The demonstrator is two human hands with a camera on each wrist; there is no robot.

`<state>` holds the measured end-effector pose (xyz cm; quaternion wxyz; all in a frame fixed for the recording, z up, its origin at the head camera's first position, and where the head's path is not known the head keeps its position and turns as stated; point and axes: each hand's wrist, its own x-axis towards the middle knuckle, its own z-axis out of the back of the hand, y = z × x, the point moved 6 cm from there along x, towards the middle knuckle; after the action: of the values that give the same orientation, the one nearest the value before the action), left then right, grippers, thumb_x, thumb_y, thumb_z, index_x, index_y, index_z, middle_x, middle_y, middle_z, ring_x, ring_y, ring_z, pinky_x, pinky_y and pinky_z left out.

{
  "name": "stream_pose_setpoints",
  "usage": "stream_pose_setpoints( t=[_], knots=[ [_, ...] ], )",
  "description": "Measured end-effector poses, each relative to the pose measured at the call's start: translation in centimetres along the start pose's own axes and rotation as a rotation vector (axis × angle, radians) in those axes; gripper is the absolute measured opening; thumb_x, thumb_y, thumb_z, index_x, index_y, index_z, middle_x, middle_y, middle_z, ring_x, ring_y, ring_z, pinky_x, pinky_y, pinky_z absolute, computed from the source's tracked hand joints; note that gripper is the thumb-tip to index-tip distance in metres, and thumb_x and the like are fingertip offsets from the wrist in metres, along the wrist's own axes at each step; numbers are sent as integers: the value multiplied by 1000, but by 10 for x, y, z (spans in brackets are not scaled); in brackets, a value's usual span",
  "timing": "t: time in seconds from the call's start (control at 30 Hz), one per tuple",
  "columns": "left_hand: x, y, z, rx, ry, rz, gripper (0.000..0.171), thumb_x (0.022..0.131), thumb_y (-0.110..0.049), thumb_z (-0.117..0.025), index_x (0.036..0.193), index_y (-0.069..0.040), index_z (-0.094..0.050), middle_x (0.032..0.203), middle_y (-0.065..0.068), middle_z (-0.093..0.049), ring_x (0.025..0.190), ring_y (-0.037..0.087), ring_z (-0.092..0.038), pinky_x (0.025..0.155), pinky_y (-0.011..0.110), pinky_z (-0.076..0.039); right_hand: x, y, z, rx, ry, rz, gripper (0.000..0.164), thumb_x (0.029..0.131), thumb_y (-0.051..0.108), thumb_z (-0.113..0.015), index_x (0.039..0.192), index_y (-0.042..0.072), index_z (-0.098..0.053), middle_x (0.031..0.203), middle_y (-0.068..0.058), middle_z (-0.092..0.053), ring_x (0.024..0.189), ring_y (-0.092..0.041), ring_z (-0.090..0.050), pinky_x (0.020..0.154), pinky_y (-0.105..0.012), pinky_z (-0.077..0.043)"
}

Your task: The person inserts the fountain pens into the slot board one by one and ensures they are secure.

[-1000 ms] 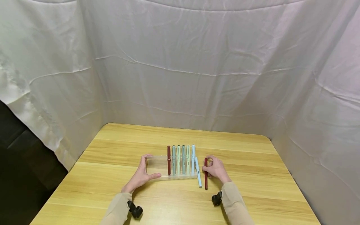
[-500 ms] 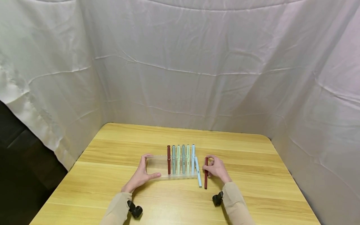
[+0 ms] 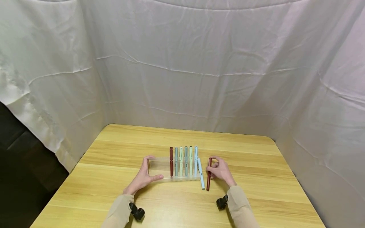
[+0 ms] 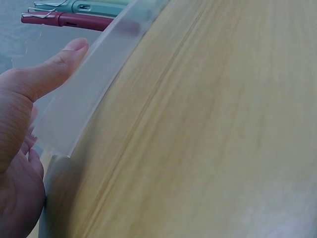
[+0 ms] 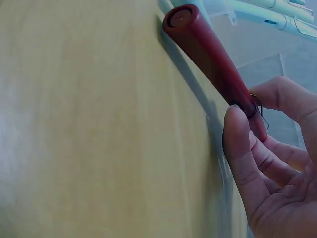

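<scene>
My left hand (image 3: 144,175) grips the left end of a clear plastic pen rack (image 3: 159,180), thumb along its front wall in the left wrist view. Several capped pens lie side by side across it: a dark red pen (image 3: 171,167) leftmost, then grey-green and pale green ones, and a light blue pen (image 3: 195,158). Another light blue pen (image 3: 201,179) slants at the rack's right end, reaching toward the front. To the right of it, my right hand (image 3: 220,172) pinches a second dark red pen (image 5: 213,59) between thumb and fingers near its wire clip, its butt end pointing toward me.
A wooden table (image 3: 251,158) bears everything. Pale curtains (image 3: 185,79) hang behind and at both sides. Black cameras are strapped to both wrists, and a dark surface (image 3: 22,164) shows beyond the left curtain.
My right hand has shifted slightly right and the red pen it holds has tilted a little, its top now leaning right. The left hand and the rack stay put.
</scene>
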<state>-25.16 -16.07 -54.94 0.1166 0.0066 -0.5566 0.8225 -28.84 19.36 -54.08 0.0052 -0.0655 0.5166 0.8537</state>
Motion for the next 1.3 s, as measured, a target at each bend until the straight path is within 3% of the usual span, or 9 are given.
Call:
stream_pose_setpoints(
  t=[0.27,0.57,0.87,1.03,1.3],
  knots=[
    [0,0,0,5,5,5,96,75,-25,-90,145,-8,-27,155,21,-29,149,42,-25,124,67,-15,-3,10,2,29,-5,47,61,88,7,-72,143,2,-47,81,-14,-68,54,-18,-65,54,-32,-61],
    [1,2,1,21,20,42,99,73,-26,-90,147,-9,-27,156,21,-29,150,43,-25,124,67,-15,-7,30,1,127,-18,121,66,92,15,-73,150,10,-41,91,-18,-69,66,-31,-71,67,-44,-64],
    [0,0,5,46,104,33,105,69,-22,-91,149,-9,-25,160,23,-26,150,49,-23,118,74,-17,-9,57,-6,230,-35,263,64,93,9,-71,150,8,-41,92,-19,-69,68,-12,-71,72,-53,-63],
    [-2,-3,8,47,113,1,105,68,-21,-92,149,-9,-26,158,23,-30,146,48,-30,119,73,-21,-11,73,-17,269,-21,333,63,93,8,-71,149,12,-43,96,-26,-68,70,-12,-71,72,-54,-63],
    [-2,-4,9,38,105,3,104,67,-18,-92,148,-8,-28,157,23,-31,148,48,-28,120,72,-20,-17,98,-39,298,-23,400,63,92,3,-70,148,13,-43,99,-30,-67,76,-18,-73,73,-50,-64]
  ],
)
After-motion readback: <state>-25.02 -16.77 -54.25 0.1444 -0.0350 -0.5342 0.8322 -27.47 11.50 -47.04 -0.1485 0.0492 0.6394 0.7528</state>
